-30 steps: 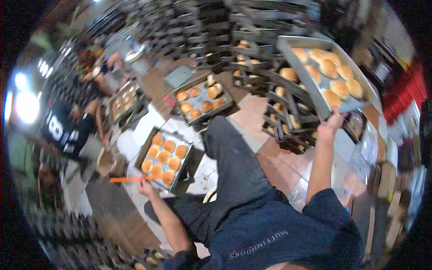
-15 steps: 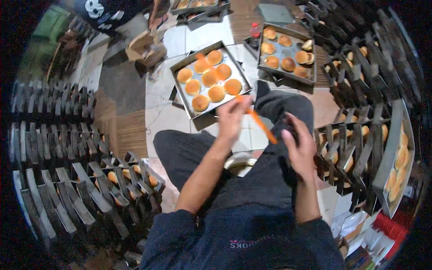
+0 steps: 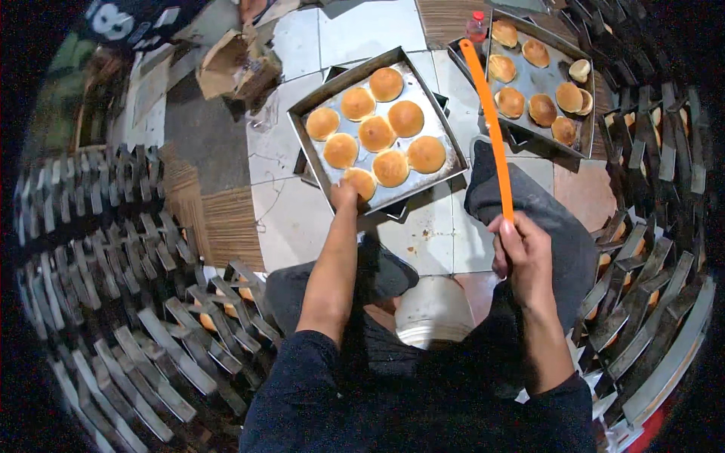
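Observation:
In front of me a square metal tray (image 3: 300, 143) holds several round golden buns (image 3: 377, 134). My left hand (image 3: 346, 195) reaches to its near corner, with the fingers closed on the edge of the nearest bun (image 3: 361, 181), which still lies in the tray. My right hand (image 3: 523, 253), above my right knee, is closed round the lower end of a long, thin orange strip-like tool (image 3: 498, 143). The tool stands nearly upright in the picture, a small hole at its far end. What lies under my left fingertips is hidden.
A second tray (image 3: 538, 140) of buns stands at the right, a red-capped bottle (image 3: 476, 29) by its corner. Stacked dark trays (image 3: 158, 317) crowd both sides. A pale bucket (image 3: 432, 309) sits between my legs; an open cardboard box (image 3: 232, 66) is at far left.
My left hand has left the orange tool's upper area and moved forward to the nearest bun. The right hand now holds the tool with its far end raised. The view has shifted closer to the trays.

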### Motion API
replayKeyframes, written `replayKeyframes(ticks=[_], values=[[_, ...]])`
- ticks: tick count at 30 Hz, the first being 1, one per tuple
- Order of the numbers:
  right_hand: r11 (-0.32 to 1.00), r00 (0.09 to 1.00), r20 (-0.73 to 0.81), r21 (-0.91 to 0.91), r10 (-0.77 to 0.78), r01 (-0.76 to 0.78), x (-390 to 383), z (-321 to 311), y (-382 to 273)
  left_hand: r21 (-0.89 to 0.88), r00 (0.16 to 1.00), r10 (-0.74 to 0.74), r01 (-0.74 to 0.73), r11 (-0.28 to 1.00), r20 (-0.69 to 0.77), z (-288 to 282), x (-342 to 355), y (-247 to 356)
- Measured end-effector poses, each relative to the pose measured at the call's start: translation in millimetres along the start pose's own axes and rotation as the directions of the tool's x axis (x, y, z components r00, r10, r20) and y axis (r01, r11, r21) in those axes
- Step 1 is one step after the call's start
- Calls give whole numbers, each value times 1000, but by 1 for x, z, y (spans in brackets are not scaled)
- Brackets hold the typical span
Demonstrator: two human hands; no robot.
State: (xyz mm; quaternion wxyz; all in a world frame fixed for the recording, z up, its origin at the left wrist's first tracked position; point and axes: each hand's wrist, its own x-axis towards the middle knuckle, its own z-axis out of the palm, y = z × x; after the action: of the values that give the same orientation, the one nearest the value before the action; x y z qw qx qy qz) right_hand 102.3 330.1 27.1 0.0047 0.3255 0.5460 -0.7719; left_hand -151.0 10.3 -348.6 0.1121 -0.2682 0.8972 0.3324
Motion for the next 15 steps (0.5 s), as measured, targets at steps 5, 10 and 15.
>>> replayKeyframes(ticks=[5,10,15], values=[[986,995,-88,-150,56,-69,17,-14,2,106,975,-223,219,970,20,45,-81,71],[993,1000,14,-118,21,-19,22,3,-3,-72,963,-217,230,970,160,11,-38,35],[998,999,45,-67,3,0,23,10,6,-178,935,355,-350,920,-1,23,-81,20]])
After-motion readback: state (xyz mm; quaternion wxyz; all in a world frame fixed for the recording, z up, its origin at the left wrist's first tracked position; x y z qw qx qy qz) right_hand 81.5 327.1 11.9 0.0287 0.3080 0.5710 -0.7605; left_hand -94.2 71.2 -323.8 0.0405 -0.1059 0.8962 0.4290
